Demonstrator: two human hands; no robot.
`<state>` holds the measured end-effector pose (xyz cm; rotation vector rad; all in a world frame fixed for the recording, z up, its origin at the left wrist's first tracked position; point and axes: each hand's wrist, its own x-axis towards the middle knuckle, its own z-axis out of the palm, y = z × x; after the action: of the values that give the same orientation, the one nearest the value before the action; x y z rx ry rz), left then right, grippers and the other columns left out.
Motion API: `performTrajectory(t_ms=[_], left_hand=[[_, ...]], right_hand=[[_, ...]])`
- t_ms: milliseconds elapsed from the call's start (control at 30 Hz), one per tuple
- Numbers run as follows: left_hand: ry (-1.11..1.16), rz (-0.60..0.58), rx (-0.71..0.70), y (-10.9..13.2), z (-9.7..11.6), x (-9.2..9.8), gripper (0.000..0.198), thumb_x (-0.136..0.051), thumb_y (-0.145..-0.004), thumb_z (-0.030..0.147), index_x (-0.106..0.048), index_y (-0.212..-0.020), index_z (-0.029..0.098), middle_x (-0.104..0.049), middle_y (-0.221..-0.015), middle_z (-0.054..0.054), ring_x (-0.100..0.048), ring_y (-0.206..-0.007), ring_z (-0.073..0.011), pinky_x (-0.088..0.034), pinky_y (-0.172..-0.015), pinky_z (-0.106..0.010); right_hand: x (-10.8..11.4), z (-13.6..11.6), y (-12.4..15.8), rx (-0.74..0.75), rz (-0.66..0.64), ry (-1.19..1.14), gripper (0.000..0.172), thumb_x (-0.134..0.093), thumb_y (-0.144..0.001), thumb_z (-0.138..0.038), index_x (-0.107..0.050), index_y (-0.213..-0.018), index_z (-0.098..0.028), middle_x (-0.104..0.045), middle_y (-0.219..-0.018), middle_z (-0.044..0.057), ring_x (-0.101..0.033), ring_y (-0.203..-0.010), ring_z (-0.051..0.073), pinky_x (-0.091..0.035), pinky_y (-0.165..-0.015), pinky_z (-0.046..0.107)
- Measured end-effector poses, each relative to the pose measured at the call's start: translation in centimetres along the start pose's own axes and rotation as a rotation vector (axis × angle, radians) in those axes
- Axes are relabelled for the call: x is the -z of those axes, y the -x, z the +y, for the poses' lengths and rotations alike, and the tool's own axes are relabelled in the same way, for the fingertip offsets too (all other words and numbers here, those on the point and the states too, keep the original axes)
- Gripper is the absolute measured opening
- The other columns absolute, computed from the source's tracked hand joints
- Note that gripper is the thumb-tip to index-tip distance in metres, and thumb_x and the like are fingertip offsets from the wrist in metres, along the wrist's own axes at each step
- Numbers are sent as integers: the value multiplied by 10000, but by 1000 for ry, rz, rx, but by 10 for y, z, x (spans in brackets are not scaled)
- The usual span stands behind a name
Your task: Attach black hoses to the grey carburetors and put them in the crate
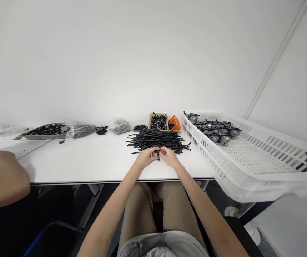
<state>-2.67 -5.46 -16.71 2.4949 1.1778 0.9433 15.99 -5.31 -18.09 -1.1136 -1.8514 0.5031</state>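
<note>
My left hand and my right hand meet at the near edge of a pile of thin black tubes. Between their fingertips is a small dark part with a greyish patch, too small to name. Both hands are closed in a pinch around it, the left from its left side and the right from its upper right. The fingertips hide some of the part. Just behind the pile stands a beige basket of black and grey fittings, beside a tilted orange basket with small black pieces.
A large white crate on the right holds several clear-and-black assemblies. Leftward along the white table lie a netted bundle, black coils and a tray of black parts. Another person's arm reaches in at left.
</note>
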Motion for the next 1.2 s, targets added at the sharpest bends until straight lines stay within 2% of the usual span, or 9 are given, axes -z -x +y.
performTrajectory(t_ms=[167,267,333,433,633,833,933,1067,1200], left_hand=[[-97,11,9,1,7,-1,472,-654,-831,301,-561,-1292,276,-674,-835,20,-607,-719,-139,-412,-680,-228],[-128,26,66,1,6,-2,506,-651,-833,378,-520,-1303,247,-672,-796,23,-621,-698,-150,-402,-644,-231],[-121,33,88,1,3,-4,494,-654,-825,442,-541,-1254,225,-677,-778,17,-626,-688,-158,-392,-626,-235],[-108,23,91,0,0,-5,375,-619,-840,500,-628,-1089,219,-689,-753,2,-624,-672,-162,-370,-602,-239],[-51,104,122,-1,-2,-4,229,-526,-902,388,-668,-918,208,-707,-778,-14,-611,-659,-144,-373,-596,-234],[-38,73,76,-1,-5,-7,250,-560,-878,385,-671,-1031,222,-702,-814,-8,-595,-658,-142,-375,-598,-236],[-72,76,50,-2,-8,-8,231,-549,-884,383,-682,-960,211,-691,-825,-20,-586,-671,-146,-377,-613,-245],[-68,136,65,-3,-10,-9,205,-549,-878,372,-656,-901,199,-652,-778,-19,-567,-670,-149,-376,-613,-248],[-61,172,85,-2,-10,-8,147,-592,-841,340,-628,-846,198,-598,-715,2,-535,-651,-144,-362,-604,-250]], right_hand=[[-2,3,-1,5,64,-15,132,-540,-821,-308,-609,-838,-196,-655,-743,8,-600,-679,147,-480,-678,262],[-1,3,0,16,109,-28,173,-532,-831,-328,-620,-906,-200,-665,-750,12,-610,-687,155,-474,-681,269],[0,4,0,20,139,-52,188,-541,-827,-326,-619,-946,-204,-678,-757,11,-613,-678,155,-471,-677,269],[0,4,1,22,148,-85,169,-553,-828,-334,-607,-925,-206,-690,-750,8,-604,-635,148,-464,-650,264],[-2,6,2,41,110,-114,123,-555,-840,-315,-585,-894,-209,-724,-817,25,-655,-716,166,-468,-663,266],[0,2,3,64,41,-182,62,-536,-839,-278,-549,-846,-217,-744,-981,44,-692,-856,180,-497,-750,292],[0,2,2,75,51,-141,87,-539,-838,-297,-570,-851,-217,-738,-951,40,-676,-839,180,-490,-735,291],[-1,6,1,63,116,-40,115,-562,-818,-289,-610,-892,-216,-711,-887,28,-645,-777,168,-492,-725,287],[-1,8,0,50,105,-15,145,-560,-811,-255,-637,-929,-220,-711,-904,25,-644,-774,159,-510,-751,286]])
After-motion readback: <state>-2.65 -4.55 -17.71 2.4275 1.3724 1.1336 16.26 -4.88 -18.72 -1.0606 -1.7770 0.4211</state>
